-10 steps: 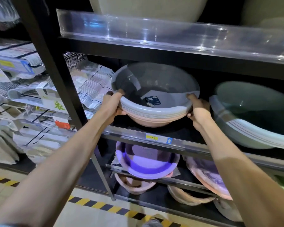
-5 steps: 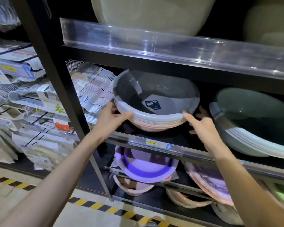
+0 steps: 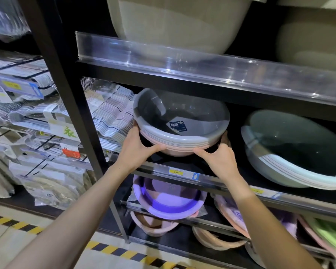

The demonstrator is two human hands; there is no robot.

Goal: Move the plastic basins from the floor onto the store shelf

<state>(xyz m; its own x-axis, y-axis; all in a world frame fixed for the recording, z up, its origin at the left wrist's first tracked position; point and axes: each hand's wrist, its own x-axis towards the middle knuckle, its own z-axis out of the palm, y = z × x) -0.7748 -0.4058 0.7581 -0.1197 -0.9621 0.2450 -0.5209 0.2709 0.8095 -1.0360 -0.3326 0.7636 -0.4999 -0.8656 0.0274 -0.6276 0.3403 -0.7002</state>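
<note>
A nested stack of plastic basins (image 3: 182, 133), grey on top and pink below, leans tilted toward me on the middle shelf (image 3: 208, 180) of a black store rack. A dark label sticks inside the top basin. My left hand (image 3: 138, 147) grips the stack's left underside, thumb along the lower rim. My right hand (image 3: 219, 155) holds the right underside, thumb stretched under the rim and fingers behind the basin.
A larger stack of pale blue-green basins (image 3: 295, 150) leans on the same shelf to the right. Purple and pink basins (image 3: 169, 200) fill the lower shelves. Big beige tubs (image 3: 175, 24) stand above. Packaged goods (image 3: 47, 133) hang on the left; hazard tape (image 3: 124, 251) marks the floor.
Both hands let go of the basin rim, then came back lower and now hold the stack from underneath. The view has moved closer to the shelf.
</note>
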